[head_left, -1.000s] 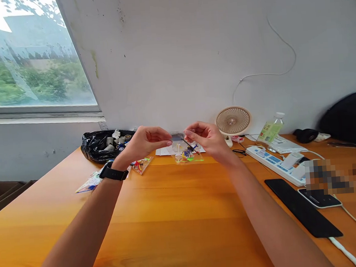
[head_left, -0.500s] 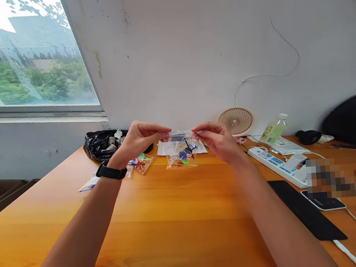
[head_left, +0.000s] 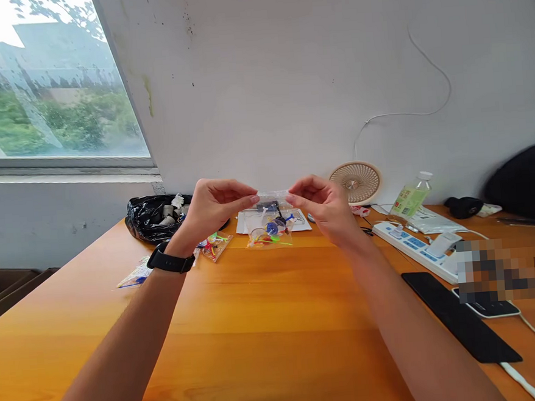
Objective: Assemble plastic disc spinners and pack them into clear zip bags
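A clear plastic bag (head_left: 253,221) hangs upright above the table, stretched between my two hands. Small colourful plastic parts, blue, black, yellow and green, lie toward its bottom. My left hand (head_left: 219,202), with a black watch on the wrist, pinches the bag's top left corner between thumb and fingertips. At the top right corner, my right hand (head_left: 319,203) pinches it the same way. Behind the bag, white paper (head_left: 302,223) lies on the table, partly hidden by it.
Two more bags of parts, one (head_left: 216,247) by my left wrist and another (head_left: 137,274) farther left, lie on the wooden table (head_left: 260,360). A black garbage bag (head_left: 145,221) stands behind. To the right are a fan (head_left: 358,182), bottle (head_left: 414,196), power strip (head_left: 412,245) and black mat (head_left: 459,315).
The plastic bag has risen slightly and shifted a little left. My fingertips have changed their hold along its top edge, and both hands still pinch it.
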A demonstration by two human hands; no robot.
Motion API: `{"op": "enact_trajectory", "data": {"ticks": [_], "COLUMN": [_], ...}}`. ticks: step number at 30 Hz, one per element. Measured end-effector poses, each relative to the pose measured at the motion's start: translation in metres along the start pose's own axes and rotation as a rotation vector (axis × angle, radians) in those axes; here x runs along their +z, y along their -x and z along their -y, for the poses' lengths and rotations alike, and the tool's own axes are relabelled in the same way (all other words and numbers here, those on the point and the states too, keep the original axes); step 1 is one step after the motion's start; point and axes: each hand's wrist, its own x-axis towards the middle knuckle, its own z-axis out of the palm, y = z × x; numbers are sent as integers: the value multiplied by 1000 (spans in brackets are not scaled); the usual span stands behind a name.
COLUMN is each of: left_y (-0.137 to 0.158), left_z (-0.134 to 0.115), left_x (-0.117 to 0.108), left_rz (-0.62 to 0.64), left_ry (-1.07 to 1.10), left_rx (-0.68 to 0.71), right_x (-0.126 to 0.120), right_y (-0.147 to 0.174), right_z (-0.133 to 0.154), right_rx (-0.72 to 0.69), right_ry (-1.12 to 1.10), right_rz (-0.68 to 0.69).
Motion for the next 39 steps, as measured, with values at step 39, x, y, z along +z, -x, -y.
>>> {"op": "enact_trajectory", "data": {"ticks": [39], "left_y": [-2], "left_z": [0], "left_x": [0], "left_rz": [106], "left_ry": [-20], "left_rx": [-245], "right_x": [-4], "right_y": [-1], "right_z": [-16], "right_rx": [96], "right_ry": [-21], "right_rz": [58]}}
